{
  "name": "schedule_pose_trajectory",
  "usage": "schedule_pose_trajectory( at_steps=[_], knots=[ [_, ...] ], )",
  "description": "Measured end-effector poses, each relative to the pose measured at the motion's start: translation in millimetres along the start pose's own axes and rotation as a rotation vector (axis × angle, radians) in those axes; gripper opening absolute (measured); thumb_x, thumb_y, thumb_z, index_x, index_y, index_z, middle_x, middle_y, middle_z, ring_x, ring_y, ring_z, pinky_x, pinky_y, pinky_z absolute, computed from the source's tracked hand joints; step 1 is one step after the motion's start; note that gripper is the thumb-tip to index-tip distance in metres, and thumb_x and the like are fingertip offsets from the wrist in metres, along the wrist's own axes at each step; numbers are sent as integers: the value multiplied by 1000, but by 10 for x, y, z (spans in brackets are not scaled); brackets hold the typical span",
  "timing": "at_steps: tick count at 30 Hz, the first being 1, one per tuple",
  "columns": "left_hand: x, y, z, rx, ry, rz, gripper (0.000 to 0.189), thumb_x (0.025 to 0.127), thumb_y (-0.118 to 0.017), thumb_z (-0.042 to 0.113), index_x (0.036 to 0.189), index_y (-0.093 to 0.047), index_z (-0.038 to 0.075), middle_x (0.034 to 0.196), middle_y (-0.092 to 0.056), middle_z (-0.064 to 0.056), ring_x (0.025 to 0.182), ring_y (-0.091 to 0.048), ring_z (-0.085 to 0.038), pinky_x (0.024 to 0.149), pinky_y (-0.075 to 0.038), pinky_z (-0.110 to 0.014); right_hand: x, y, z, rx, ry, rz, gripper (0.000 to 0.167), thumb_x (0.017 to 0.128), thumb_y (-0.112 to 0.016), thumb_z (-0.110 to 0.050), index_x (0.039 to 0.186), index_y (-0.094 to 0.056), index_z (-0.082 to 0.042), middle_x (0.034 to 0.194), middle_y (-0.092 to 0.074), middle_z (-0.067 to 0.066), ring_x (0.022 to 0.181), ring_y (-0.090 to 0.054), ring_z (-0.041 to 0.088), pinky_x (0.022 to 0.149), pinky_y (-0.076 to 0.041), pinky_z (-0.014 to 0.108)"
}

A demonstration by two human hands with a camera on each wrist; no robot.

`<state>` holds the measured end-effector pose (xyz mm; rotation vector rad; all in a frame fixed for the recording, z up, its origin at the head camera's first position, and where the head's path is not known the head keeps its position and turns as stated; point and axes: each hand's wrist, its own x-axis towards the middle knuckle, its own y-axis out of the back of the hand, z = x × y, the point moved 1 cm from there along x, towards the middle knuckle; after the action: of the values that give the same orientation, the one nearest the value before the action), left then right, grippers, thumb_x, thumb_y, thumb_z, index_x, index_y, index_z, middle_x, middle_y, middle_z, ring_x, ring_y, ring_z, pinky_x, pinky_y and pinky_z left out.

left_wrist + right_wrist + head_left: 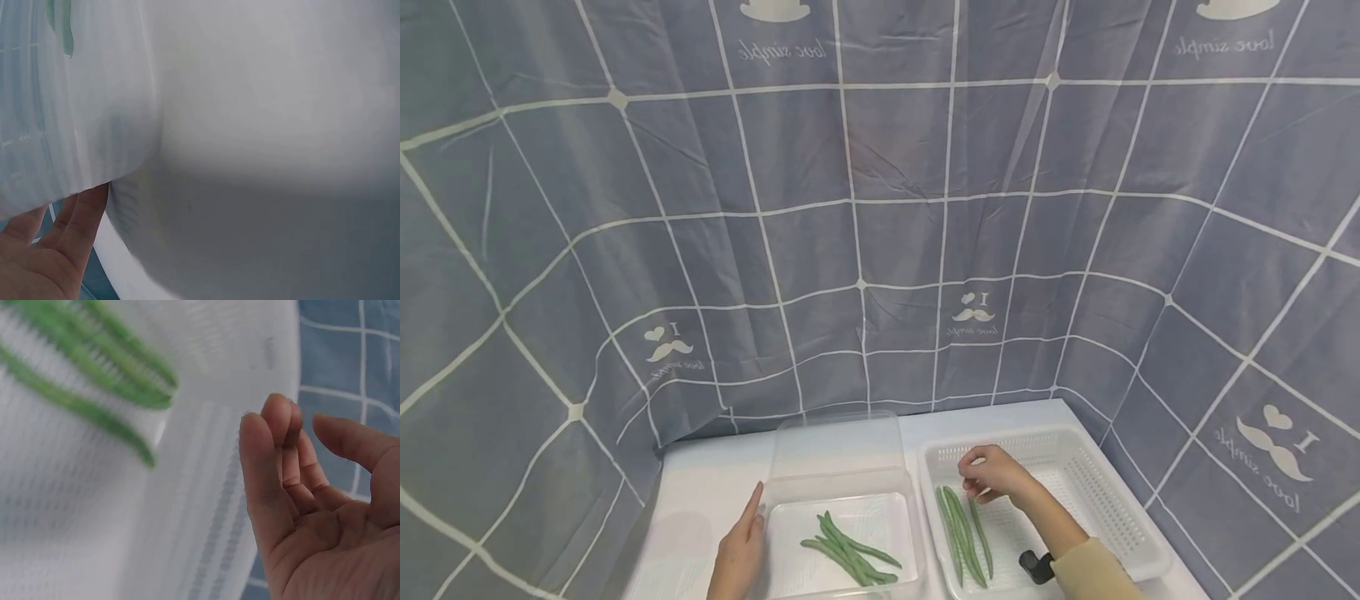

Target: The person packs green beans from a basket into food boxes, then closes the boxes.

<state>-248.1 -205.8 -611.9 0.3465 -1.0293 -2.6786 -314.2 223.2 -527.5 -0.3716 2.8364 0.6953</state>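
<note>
Green beans [850,550] lie in two groups, one inside a clear container and one inside a white basket. Farthest left, the pale surface [692,500] shows bare beside the left hand [741,546], whose fingers are extended rather than curled and touch the outside of the container's left wall; the left wrist view shows the fingertips against its plastic near a rounded corner. Next comes the clear container [842,482] itself, with its beans crossing one another in a loose pile on the bottom, toward the right side. A clear flat panel [838,442], shaped like a lid, extends behind it; whether the two are joined I cannot tell. Just to the right stands the white basket [1116,475], with perforated walls. A few beans [966,537] lie lengthwise along its left side, roughly parallel, one slightly apart from the rest. Over the basket, near the far ends of those beans, is the right hand [992,472]; its fingers are loosely bent, the thumb stands apart from the fingertips, and nothing is between them. Farther along that arm are a black device [1035,567] at the wrist and a beige sleeve [1093,571]. A grey-blue curtain [895,242] with white grid lines hangs behind and around everything.
</note>
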Motion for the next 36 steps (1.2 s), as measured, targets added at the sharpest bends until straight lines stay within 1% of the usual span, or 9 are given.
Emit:
schedule_pose_trajectory(
  at_steps=[5,9,12,16,19,23,29,36],
  knots=[
    [-23,5,-1,-5,10,2,56,114,-30,28,170,-26,19,168,-35,-21,150,-41,-51,120,-35,-70,-3,100,201,-26,-70,43,19,98,-67,-11,108,-68,5,77,-73,10,62,-71,15,59,-65,31],
    [-33,6,-8,-4,0,2,57,114,-30,28,170,-27,20,168,-36,-21,149,-42,-51,120,-36,-70,18,188,335,-30,-136,69,21,98,-67,-11,109,-69,6,81,-75,12,66,-75,17,63,-67,34],
    [-34,11,-12,-5,-5,4,56,114,-30,28,170,-27,20,167,-37,-22,149,-42,-51,119,-36,-71,40,257,404,-28,-163,70,26,98,-67,-12,113,-69,9,85,-77,15,69,-77,19,66,-68,35],
    [-30,12,-15,-3,-4,2,57,114,-30,28,170,-26,19,168,-36,-21,149,-42,-51,119,-36,-70,61,326,480,-19,-202,54,31,98,-67,-12,118,-68,11,87,-79,15,70,-78,18,67,-68,32],
    [-24,6,-20,-1,0,0,57,114,-30,29,170,-26,20,168,-36,-21,149,-42,-51,120,-36,-70,77,361,531,-17,-230,51,31,97,-67,-12,117,-68,12,86,-79,15,69,-78,18,66,-68,31],
    [-17,-1,-21,-13,10,-5,57,114,-30,28,170,-25,20,168,-36,-22,150,-41,-51,120,-36,-70,93,400,574,-52,-249,56,29,95,-67,-11,113,-68,12,86,-79,17,69,-77,18,66,-68,30],
    [-13,9,-16,-21,4,-10,57,114,-30,27,170,-26,19,168,-35,-22,150,-41,-51,120,-35,-70,102,384,643,-92,-271,36,23,94,-69,-10,104,-67,10,80,-79,16,62,-75,14,61,-66,26],
    [-14,21,6,-27,-4,-9,56,114,-31,26,170,-27,18,167,-37,-23,149,-41,-52,120,-36,-71,122,259,718,-133,-289,13,22,94,-69,-9,102,-73,11,74,-78,13,59,-75,13,58,-65,24]
  ],
)
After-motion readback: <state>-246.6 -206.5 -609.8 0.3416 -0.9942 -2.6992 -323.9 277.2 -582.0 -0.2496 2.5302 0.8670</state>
